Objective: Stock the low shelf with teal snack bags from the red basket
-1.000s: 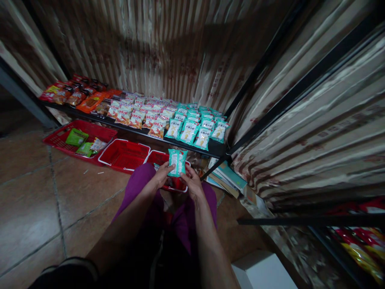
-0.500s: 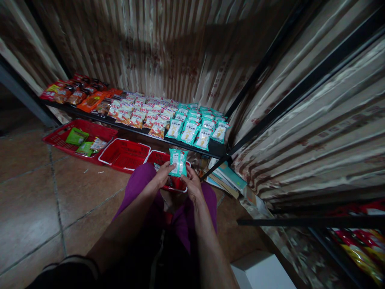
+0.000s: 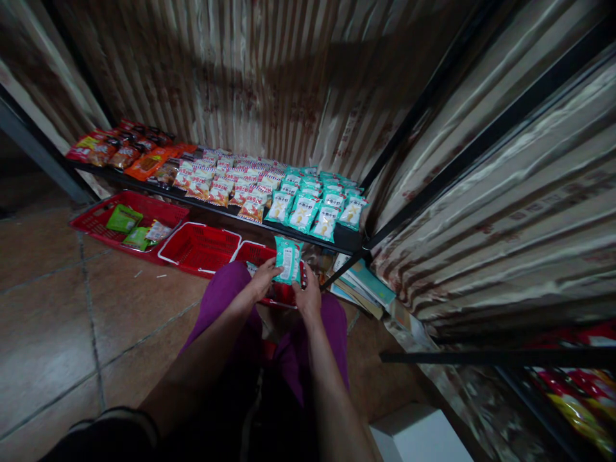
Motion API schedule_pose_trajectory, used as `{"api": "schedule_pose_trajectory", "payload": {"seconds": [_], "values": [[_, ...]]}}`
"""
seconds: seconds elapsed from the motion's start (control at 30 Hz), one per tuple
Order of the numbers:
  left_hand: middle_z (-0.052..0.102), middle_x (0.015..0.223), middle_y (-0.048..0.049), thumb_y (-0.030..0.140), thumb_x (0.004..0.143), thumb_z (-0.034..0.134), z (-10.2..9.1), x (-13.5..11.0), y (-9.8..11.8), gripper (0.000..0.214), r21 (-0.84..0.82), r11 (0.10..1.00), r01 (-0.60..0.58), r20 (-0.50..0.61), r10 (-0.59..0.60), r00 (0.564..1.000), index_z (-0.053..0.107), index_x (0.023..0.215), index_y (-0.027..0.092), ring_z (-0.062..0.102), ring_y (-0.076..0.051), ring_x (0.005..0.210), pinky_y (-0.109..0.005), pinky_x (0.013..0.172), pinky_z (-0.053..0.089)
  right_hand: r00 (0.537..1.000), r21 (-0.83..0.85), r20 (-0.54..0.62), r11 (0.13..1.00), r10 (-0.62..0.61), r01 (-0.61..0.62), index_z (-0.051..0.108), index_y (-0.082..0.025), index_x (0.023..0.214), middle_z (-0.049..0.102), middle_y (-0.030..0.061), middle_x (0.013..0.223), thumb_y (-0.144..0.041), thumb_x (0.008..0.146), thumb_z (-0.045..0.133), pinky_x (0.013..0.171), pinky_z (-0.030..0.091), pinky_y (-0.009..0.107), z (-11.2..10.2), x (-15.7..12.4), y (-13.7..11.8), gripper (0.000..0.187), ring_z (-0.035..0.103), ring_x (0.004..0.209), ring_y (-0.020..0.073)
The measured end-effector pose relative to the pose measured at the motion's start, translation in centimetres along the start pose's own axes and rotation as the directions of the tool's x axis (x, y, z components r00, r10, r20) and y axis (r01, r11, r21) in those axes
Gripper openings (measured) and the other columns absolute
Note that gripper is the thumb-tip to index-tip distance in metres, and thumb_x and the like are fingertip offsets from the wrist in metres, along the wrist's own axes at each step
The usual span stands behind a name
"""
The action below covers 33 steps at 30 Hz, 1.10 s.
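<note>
A teal snack packet (image 3: 288, 260) is held between a person's left hand (image 3: 264, 280), gripping its left edge, and right hand (image 3: 308, 294), closed about its lower right side. The hands hold it above the rightmost red basket (image 3: 283, 296), on the near side of a dark shelf (image 3: 347, 240) lined with similar teal packets (image 3: 304, 212). Both bare forearms (image 3: 206, 356) reach away from the near side, converging over purple-clad knees (image 3: 222, 298), the left one slanting rightward.
</note>
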State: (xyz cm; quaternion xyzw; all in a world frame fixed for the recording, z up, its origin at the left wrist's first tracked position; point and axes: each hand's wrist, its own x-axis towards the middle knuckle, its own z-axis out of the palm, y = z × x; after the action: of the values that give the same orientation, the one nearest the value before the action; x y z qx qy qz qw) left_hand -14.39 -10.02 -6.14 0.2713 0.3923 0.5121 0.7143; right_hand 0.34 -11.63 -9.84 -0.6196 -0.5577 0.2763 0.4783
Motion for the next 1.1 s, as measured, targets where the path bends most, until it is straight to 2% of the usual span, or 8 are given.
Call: {"api": "schedule_pose_trajectory", "payload": {"seconds": [0.13, 0.23, 0.33, 0.43, 0.6, 0.77, 0.93, 1.1], "values": [[0.069, 0.106, -0.0081, 0.025, 0.059, 0.080, 0.0, 0.4, -0.5, 0.051, 0.008, 0.998, -0.056, 0.029, 0.055, 0.998, 0.064, 0.108, 0.016, 0.063, -0.021, 0.096, -0.031, 0.084, 0.046, 0.969, -0.382, 0.026, 0.893, -0.245, 0.236, 0.044, -0.021, 0.137, 0.049, 0.0115, 0.136, -0.018, 0.076, 0.048, 0.104, 0.036, 0.045, -0.2, -0.2, -0.2, 0.061, 0.044, 0.125, 0.0257], [0.069, 0.106, -0.0084, 0.025, 0.058, 0.080, -0.1, 0.9, -0.9, 0.052, 0.048, 0.993, -0.112, 0.044, 0.110, 0.993, 0.064, 0.108, 0.016, 0.062, -0.022, 0.097, -0.032, 0.086, 0.046, 0.951, -0.479, 0.057, 0.827, -0.305, 0.295, 0.045, -0.021, 0.136, 0.045, 0.0110, 0.139, -0.014, 0.077, 0.045, 0.104, 0.035, 0.045, -0.1, -0.4, -0.3, 0.060, 0.040, 0.127, 0.0252], [0.069, 0.106, -0.0081, 0.024, 0.059, 0.079, -0.2, 1.0, -1.1, 0.051, 0.104, 0.983, -0.153, 0.045, 0.149, 0.988, 0.064, 0.107, 0.016, 0.062, -0.021, 0.096, -0.031, 0.084, 0.046, 0.951, -0.477, 0.060, 0.829, -0.303, 0.294, 0.047, -0.021, 0.135, 0.048, 0.0113, 0.135, -0.013, 0.076, 0.046, 0.104, 0.035, 0.044, 0.2, -0.5, -0.1, 0.060, 0.040, 0.125, 0.0247], [0.069, 0.105, -0.0062, 0.023, 0.060, 0.078, -0.2, 0.8, -1.1, 0.050, 0.175, 0.970, -0.172, 0.022, 0.170, 0.985, 0.064, 0.108, 0.017, 0.062, -0.020, 0.094, -0.029, 0.083, 0.047, 0.966, -0.379, 0.040, 0.890, -0.256, 0.252, 0.050, -0.020, 0.132, 0.051, 0.0119, 0.130, -0.015, 0.075, 0.046, 0.105, 0.035, 0.044, 0.4, -0.6, 0.0, 0.058, 0.042, 0.123, 0.0241], [0.070, 0.103, -0.0045, 0.028, 0.067, 0.074, 0.2, 0.0, -0.4, 0.041, 0.229, 0.956, -0.183, -0.022, 0.193, 0.981, 0.067, 0.106, 0.020, 0.062, -0.022, 0.095, -0.031, 0.085, 0.047, 0.997, 0.007, 0.040, 0.998, -0.065, 0.065, 0.054, -0.023, 0.129, 0.056, 0.0064, 0.131, -0.027, 0.080, 0.049, 0.108, 0.033, 0.039, 0.2, -0.7, -1.2, 0.049, 0.047, 0.123, 0.0206], [0.069, 0.108, -0.0048, 0.030, 0.071, 0.072, 0.4, -0.3, 0.3, 0.026, 0.251, 0.938, -0.240, 0.006, 0.246, 0.969, 0.073, 0.096, 0.021, 0.057, -0.023, 0.108, -0.031, 0.096, 0.041, 0.981, 0.284, 0.053, 0.939, 0.188, -0.195, 0.054, -0.023, 0.129, 0.058, 0.0047, 0.130, -0.047, 0.076, 0.061, 0.105, 0.036, 0.036, 0.1, -1.0, -2.8, 0.058, 0.050, 0.122, 0.0216], [0.068, 0.098, -0.0066, 0.033, 0.073, 0.070, 0.2, -0.3, 0.6, 0.024, 0.383, 0.893, -0.238, 0.011, 0.253, 0.967, 0.074, 0.093, 0.021, 0.059, -0.022, 0.096, -0.031, 0.086, 0.046, 0.981, 0.416, 0.049, 0.889, 0.189, -0.192, 0.058, -0.019, 0.124, 0.064, 0.0070, 0.120, -0.047, 0.072, 0.067, 0.097, 0.044, 0.034, 0.3, -0.9, -3.0, 0.059, 0.057, 0.111, 0.0213], [0.067, 0.093, -0.0056, 0.030, 0.072, 0.068, 0.6, -0.5, 0.8, 0.021, 0.424, 0.844, -0.329, 0.104, 0.316, 0.943, 0.075, 0.089, 0.021, 0.059, -0.019, 0.090, -0.027, 0.083, 0.045, 0.967, 0.470, 0.033, 0.850, 0.253, -0.239, 0.058, -0.020, 0.120, 0.069, 0.0036, 0.104, -0.039, 0.060, 0.076, 0.088, 0.050, 0.033, 0.5, -0.6, -1.9, 0.065, 0.064, 0.094, 0.0189]]}}
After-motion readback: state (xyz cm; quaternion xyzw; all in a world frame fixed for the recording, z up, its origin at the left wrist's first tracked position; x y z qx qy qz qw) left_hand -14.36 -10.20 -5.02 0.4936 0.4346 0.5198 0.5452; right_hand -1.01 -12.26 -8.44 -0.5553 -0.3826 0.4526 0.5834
